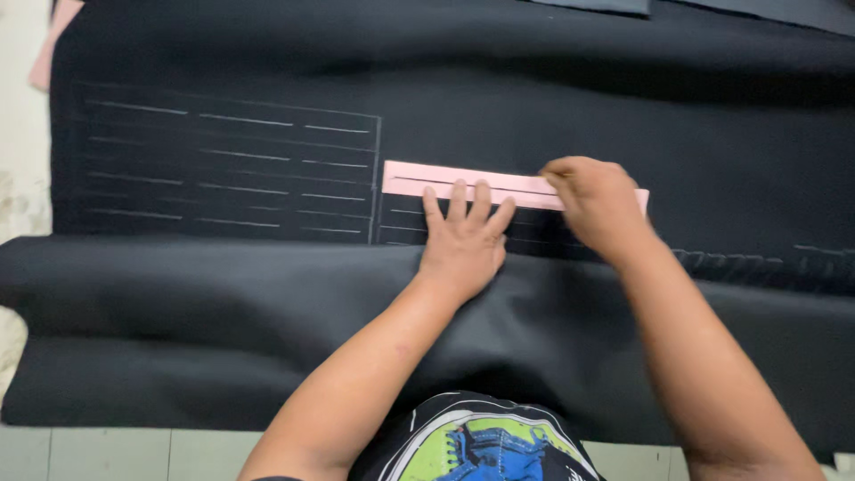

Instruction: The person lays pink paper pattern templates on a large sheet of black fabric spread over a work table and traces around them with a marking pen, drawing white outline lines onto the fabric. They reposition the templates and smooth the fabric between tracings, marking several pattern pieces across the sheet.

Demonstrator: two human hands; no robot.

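Observation:
A long pink template strip point(419, 179) with a slot along its length lies flat on black fabric point(534, 98). My left hand point(463, 236) rests flat with fingers spread, its fingertips pressing the strip's lower edge. My right hand point(598, 203) is curled over the strip's right part, fingers pinched together at the slot; whatever it holds is hidden under the fingers. White chalk lines point(232, 160) form a grid of rectangles and dashes on the fabric to the left of the strip.
The black fabric is folded over itself toward me point(223, 330). A pink piece point(49, 44) peeks out at the top left corner. Grey fabric point(784, 11) lies at the top right. More chalk marks point(766, 260) run at the right.

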